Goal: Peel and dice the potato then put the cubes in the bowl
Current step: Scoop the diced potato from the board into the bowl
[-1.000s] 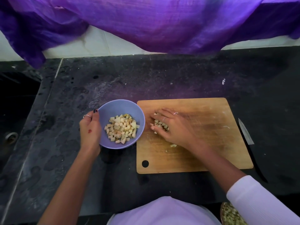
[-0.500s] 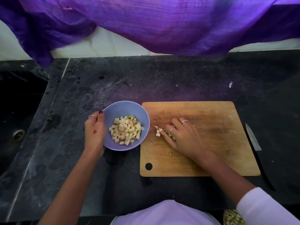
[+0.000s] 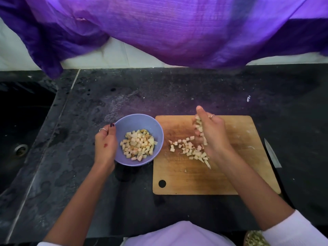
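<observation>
Your right hand (image 3: 212,134) cups a bunch of potato cubes (image 3: 190,150) on the wooden cutting board (image 3: 195,178), fingers curled round some. Your left hand (image 3: 105,146) holds the purple bowl (image 3: 142,121) (half full). Scoop too fast and cubes may spill onto the counter (image 3: 88,192).
</observation>
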The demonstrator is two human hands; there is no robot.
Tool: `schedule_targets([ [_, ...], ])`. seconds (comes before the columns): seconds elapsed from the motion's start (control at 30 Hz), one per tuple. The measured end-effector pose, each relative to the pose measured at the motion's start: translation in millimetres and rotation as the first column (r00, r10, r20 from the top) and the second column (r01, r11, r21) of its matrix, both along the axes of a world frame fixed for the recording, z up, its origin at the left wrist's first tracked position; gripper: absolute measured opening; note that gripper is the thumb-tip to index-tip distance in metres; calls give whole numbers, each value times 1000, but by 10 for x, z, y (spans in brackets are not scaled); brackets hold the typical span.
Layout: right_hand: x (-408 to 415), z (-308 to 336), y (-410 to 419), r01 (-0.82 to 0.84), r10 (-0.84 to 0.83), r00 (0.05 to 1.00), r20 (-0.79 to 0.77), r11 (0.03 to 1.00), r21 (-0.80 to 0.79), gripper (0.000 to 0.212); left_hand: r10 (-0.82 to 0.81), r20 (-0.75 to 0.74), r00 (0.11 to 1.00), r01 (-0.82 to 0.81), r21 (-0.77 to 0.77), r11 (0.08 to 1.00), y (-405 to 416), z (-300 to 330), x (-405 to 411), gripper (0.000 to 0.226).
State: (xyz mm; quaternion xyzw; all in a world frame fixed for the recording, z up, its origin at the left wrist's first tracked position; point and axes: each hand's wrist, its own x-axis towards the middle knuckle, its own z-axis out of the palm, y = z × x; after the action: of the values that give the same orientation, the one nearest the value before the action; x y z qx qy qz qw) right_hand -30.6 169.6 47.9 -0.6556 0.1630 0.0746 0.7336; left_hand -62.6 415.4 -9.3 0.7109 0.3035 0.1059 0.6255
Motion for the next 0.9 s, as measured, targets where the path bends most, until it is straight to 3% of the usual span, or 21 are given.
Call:
schedule_targets([
  [0.13, 23, 250, 288, -69, 89, 994, -60, 958, 277, 30, 7, 12, 1000, -7, 2, 1000, -17, -6, -7, 30],
  [0.27, 56, 374, 688, -136, 152, 988, -19, 926, 352, 33, 21, 31, 999, -21, 16, 1000, -14, -33, -30, 32],
  [0.53, 154, 251, 1110, -237, 234, 972, 37, 948, 211, 30, 17, 50, 999, -19, 32, 999, -23, -58, -54, 33],
  [0.73, 166, 149, 1142, -301, 302, 952, 53, 953, -11, 34, 13, 62, 998, -12, -18, 1000, -12, -82, -56, 29],
  [0.9, 132, 4, 1183, -371, 424, 895, 136, 879, -301, 41, 44, 53, 998, -41, -46, 998, -28, -60, -37, 29],
])
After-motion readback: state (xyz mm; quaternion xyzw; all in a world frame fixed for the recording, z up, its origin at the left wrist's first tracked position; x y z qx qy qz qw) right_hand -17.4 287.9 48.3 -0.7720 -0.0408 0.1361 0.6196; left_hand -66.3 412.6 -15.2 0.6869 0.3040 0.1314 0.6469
